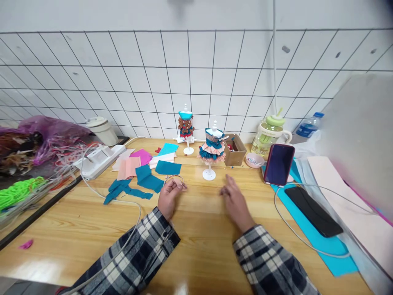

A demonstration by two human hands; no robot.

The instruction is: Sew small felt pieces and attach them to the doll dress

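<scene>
My left hand [169,197] is closed in a pinch over the table, with a thin wire loop [173,176] curving up from its fingertips. Teal crepe paper pieces [149,178] lie just left of it. My right hand [236,203] hovers at the right, index finger stretched forward and thumb apart, with nothing visible in it. Between and beyond both hands stands a small white dress form [209,174] wearing a ruffled dress [211,148] of teal and pink paper. A second dress form [188,150] farther back wears a brown, teal and red dress [186,125].
A cardboard box [236,155], pink bowl [254,160], jug [267,135] and upright phone [278,164] stand at the right. A black case [313,211] lies on blue paper [331,256]. At the left are a power strip [101,159] and green cord [21,194]. A cable [139,209] crosses my left sleeve.
</scene>
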